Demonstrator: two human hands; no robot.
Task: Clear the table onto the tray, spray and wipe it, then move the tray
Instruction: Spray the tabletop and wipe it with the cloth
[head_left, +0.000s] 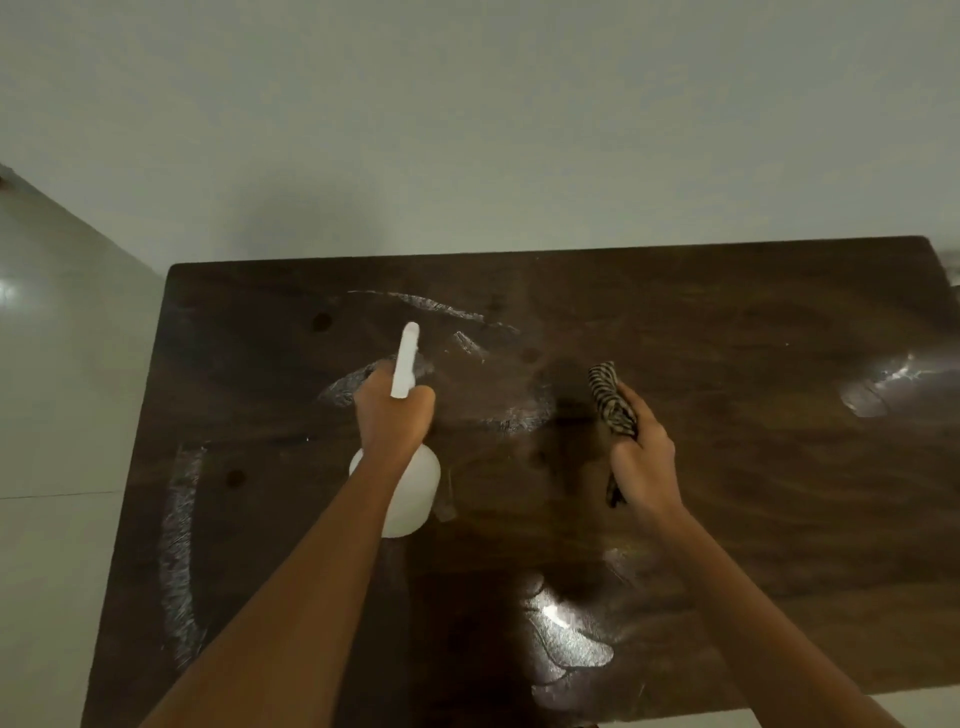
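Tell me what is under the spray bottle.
Dark wooden table with wet smears, below the spray bottle held by the left hand. The patch directly beneath it is hidden.

Two bare forearms and two bare hands, seen from a head-worn camera.

Uncovered from the picture's lower edge to the wrists: left forearm (311, 597) and right forearm (753, 597), long and slim, narrowing steadily toward the hands, drawn out wide at the bottom by the wide-angle lens. Seen from its back, left hand (395, 415), with rounded knuckles above a narrow wrist. Seen from its back and thumb side, right hand (644, 462), with knuckle ridges faintly marked. Smooth, evenly toned surfaces throughout, in dim indoor light. Fingertips and nails hidden or too blurred to make out.
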